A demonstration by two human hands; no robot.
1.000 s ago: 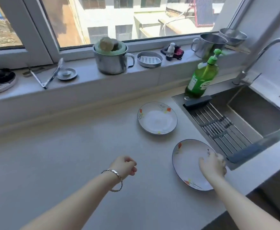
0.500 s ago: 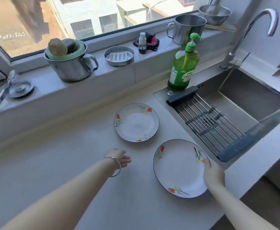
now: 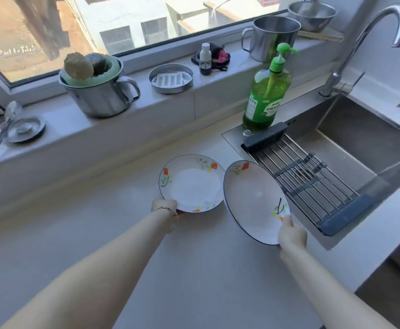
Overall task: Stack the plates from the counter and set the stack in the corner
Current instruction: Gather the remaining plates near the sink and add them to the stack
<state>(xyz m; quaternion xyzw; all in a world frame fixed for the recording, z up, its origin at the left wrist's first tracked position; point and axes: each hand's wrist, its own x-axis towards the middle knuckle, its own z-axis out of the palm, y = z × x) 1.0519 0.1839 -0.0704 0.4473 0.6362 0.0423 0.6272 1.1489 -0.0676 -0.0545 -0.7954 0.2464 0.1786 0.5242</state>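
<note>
Two white plates with orange flower prints are in front of me. The smaller plate (image 3: 192,184) lies on the grey counter (image 3: 99,233), and my left hand (image 3: 164,207) grips its near-left rim, fingers tucked under the edge. The larger, blue-rimmed plate (image 3: 253,200) is lifted and tilted toward the small one, its left edge close beside it. My right hand (image 3: 291,236) holds it by the near-right rim, thumb on top.
A sink (image 3: 360,148) with a roll-up drying rack (image 3: 308,181) is to the right, a green soap bottle (image 3: 266,96) at its back corner. The windowsill holds a steel mug with sponges (image 3: 99,91), a metal dish (image 3: 171,78), a small bottle (image 3: 205,59) and another mug (image 3: 273,36).
My right hand has lifted and tilted the large plate off the counter toward the small one. My left hand moved forward and took the small plate's rim.
</note>
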